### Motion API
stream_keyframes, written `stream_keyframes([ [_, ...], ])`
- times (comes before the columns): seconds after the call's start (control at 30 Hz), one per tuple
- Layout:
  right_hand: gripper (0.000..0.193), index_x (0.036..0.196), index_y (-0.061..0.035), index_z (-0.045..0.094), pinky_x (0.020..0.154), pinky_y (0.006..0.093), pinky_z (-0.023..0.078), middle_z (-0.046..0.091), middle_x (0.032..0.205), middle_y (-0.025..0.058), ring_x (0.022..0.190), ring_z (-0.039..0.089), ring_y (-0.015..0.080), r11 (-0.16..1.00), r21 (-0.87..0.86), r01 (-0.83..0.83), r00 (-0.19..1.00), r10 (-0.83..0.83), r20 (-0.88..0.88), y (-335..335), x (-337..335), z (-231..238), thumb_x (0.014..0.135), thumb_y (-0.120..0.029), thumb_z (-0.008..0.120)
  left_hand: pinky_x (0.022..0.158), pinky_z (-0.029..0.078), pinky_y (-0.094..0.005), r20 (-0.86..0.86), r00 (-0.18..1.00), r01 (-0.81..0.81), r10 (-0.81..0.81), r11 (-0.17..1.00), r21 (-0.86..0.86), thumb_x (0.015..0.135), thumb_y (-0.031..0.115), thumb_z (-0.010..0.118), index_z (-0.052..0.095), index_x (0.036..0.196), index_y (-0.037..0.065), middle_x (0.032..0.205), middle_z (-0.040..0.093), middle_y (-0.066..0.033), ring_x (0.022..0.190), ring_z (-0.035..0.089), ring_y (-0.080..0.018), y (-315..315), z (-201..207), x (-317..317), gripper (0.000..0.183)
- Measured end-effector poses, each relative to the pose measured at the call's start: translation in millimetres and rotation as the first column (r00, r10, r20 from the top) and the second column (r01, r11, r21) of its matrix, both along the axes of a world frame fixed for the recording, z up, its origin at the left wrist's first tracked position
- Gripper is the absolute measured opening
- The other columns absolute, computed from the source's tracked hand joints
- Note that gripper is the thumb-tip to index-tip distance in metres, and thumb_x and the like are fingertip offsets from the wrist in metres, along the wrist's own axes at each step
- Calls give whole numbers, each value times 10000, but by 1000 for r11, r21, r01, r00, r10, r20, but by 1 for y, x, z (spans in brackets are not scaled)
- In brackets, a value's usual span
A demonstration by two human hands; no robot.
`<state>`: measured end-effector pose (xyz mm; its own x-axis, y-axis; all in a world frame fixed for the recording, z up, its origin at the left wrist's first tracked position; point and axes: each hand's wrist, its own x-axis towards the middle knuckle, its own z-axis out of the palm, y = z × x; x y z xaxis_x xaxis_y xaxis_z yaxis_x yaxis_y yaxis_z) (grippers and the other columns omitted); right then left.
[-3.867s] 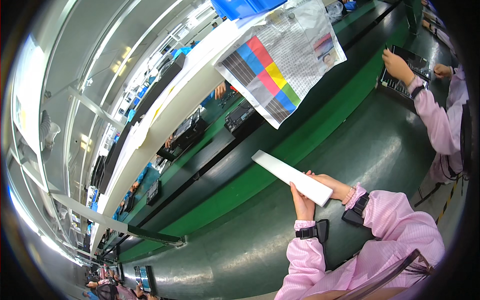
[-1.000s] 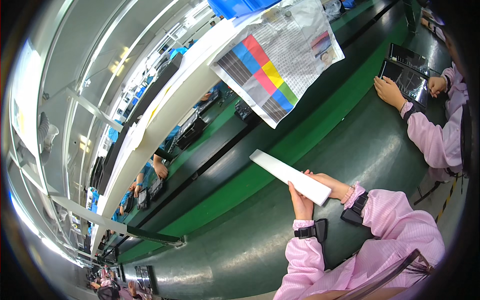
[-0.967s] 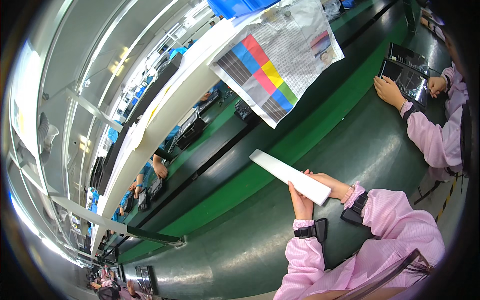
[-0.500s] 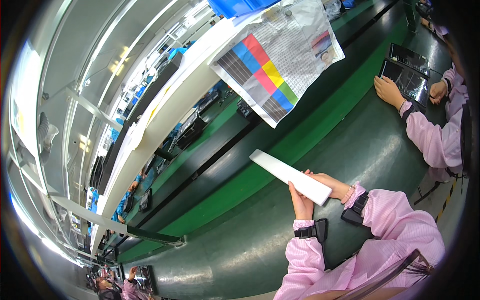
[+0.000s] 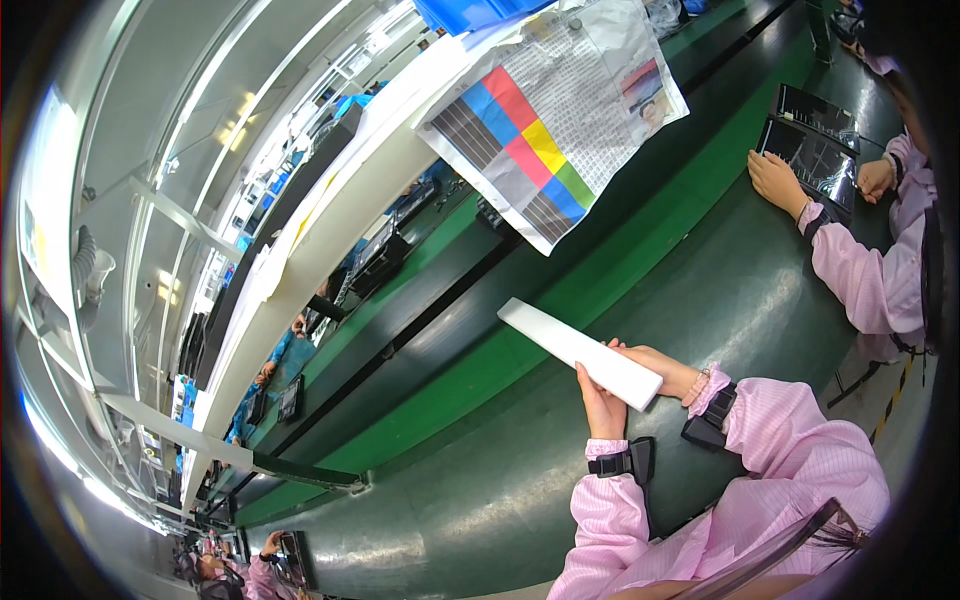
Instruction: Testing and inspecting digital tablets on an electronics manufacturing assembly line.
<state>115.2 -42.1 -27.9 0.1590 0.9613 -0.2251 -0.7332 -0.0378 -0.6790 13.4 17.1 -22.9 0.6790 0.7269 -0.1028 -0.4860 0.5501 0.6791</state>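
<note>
A long, smooth white bar (image 5: pixel 580 353), perhaps foam, slants over the dark green bench, its far end pointing up and to the left. My left hand (image 5: pixel 603 408) grips the near end from the front edge, with the thumb up along its side. Behind that same end is my right hand (image 5: pixel 662 370), its fingers curled against the far edge and partly hidden by the bar. Both wrists wear black straps with small black boxes, over pink striped sleeves.
Beyond the green bench (image 5: pixel 470 440) a crumpled printed sheet with colour blocks (image 5: pixel 540 140) hangs from a pale beam. At right, a co-worker's hands (image 5: pixel 778 185) touch a black glossy panel (image 5: pixel 815 155). A metal bracket (image 5: pixel 320 478) stands at left.
My hands and the white bar stay practically still. At the lower left, a distant co-worker's hand and dark panel have shifted slightly; a blue sleeve across the line has moved too.
</note>
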Motion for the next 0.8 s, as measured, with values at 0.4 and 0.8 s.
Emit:
stream_keyframes([
  [0.4,391,1118,18,586,625,197,491,641,924,12,742,606,45,999,-22,33,999,-33,-2,-1,-2,3,942,-323,513,1020,378,-409,1,1000,9,-9,1000,10,962,487,331,441,1241,-18,1237,523,-174,1168,488,-298,0,-2,0,587],
  [0.8,348,1125,-5,583,661,219,506,646,952,29,781,625,76,1000,5,13,1000,-13,-23,4,-3,-6,934,-291,529,1036,368,-395,-25,1000,8,-8,1000,3,974,487,279,409,1272,-39,1267,505,-189,1185,482,-287,2,-3,-2,619],
])
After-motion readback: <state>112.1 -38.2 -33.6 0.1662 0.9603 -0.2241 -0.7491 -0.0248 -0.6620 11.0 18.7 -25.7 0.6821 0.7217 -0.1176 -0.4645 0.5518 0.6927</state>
